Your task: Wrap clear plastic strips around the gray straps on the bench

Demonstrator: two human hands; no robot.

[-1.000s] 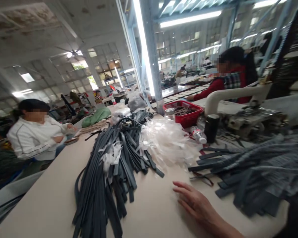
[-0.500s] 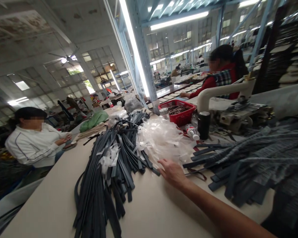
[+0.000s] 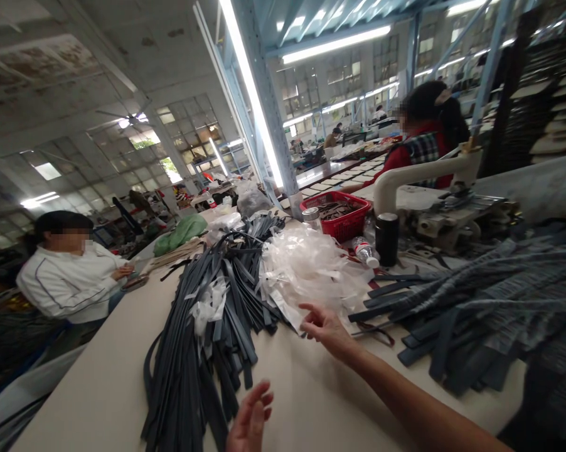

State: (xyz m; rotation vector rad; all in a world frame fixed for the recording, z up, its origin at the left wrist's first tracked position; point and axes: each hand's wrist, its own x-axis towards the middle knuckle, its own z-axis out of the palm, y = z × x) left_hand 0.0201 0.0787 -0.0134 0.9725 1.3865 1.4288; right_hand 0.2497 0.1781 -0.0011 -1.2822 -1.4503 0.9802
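Note:
My right hand [image 3: 326, 327] reaches across the beige table [image 3: 99, 389] to the near edge of a heap of clear plastic bags [image 3: 311, 263]. Its fingers are curled and pinch the edge of one bag. My left hand [image 3: 250, 419] comes up at the bottom edge with fingers apart and nothing in it, just right of a long pile of dark grey straps [image 3: 202, 339]. A second heap of dark straps [image 3: 490, 295] lies to the right of my right forearm.
Behind the bags stand a red basket [image 3: 343, 231], a black cup [image 3: 386, 238], a lying plastic bottle [image 3: 364, 251] and a white sewing machine [image 3: 428, 172]. A person in white [image 3: 66, 282] sits at the left; another in red [image 3: 419, 144] works at the back.
My right hand moved forward from the bare table to the bag heap and closed on a bag edge. My left hand has come into view at the bottom.

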